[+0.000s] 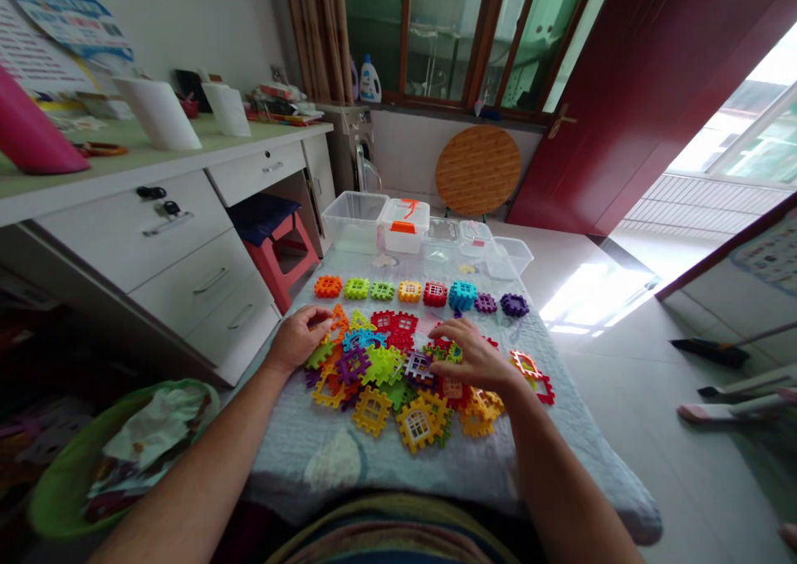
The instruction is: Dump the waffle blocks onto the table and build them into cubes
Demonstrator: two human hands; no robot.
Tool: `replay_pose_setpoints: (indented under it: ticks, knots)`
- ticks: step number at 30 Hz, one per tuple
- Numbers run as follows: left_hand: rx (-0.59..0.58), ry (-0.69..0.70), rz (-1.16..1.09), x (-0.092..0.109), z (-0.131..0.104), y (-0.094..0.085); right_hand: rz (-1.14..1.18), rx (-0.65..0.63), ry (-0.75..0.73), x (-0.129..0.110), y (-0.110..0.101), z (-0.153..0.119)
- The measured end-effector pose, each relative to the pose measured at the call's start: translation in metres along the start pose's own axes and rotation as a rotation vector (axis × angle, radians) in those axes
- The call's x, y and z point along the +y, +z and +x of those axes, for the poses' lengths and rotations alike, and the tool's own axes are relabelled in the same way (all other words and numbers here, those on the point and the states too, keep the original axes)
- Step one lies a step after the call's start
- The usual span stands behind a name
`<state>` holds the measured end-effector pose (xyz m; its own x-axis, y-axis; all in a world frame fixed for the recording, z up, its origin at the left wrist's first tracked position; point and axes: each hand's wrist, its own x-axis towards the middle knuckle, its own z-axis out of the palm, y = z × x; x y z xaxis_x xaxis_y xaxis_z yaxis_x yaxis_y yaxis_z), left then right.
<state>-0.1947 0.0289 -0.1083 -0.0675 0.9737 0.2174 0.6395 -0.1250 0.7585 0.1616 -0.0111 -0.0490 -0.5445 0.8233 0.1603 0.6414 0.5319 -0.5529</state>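
A pile of colourful interlocking plastic building pieces [383,366] lies on the cloth-covered table [398,473]. My left hand [302,337] is at the pile's left side, fingers curled in a pinch at the edge of an orange triangular piece [339,321]. Over the right part of the pile, my right hand [470,355] has its thumb and fingers apart; its fingertips are close to a purple-and-white window piece [420,366] and red and green pieces. Behind the pile stands a row of pieces sorted by colour, from an orange stack [328,286] to a dark purple stack [514,305].
Clear plastic boxes [354,219] line the table's far edge, one with a lid and orange latch [403,227]. A red stool [283,252] and a white desk [187,240] stand left. A green basket [46,485] sits on the floor at lower left.
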Motion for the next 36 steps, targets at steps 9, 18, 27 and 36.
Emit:
replay_pose_setpoints:
  ticks: [9,18,27,36]
  knots:
    - [0.007,-0.008,-0.012,0.005,0.0,0.0,-0.019,-0.044,-0.089,-0.019,0.018,0.005]
    - [0.001,-0.014,0.001,0.003,0.001,-0.001,-0.186,0.336,0.119,0.056,-0.071,0.002]
    - [0.011,-0.01,0.008,0.001,0.001,0.0,-0.436,0.132,0.374,0.132,-0.072,0.026]
    - [0.001,-0.007,0.008,-0.004,0.003,0.0,-0.471,0.098,0.359,0.143,-0.057,0.037]
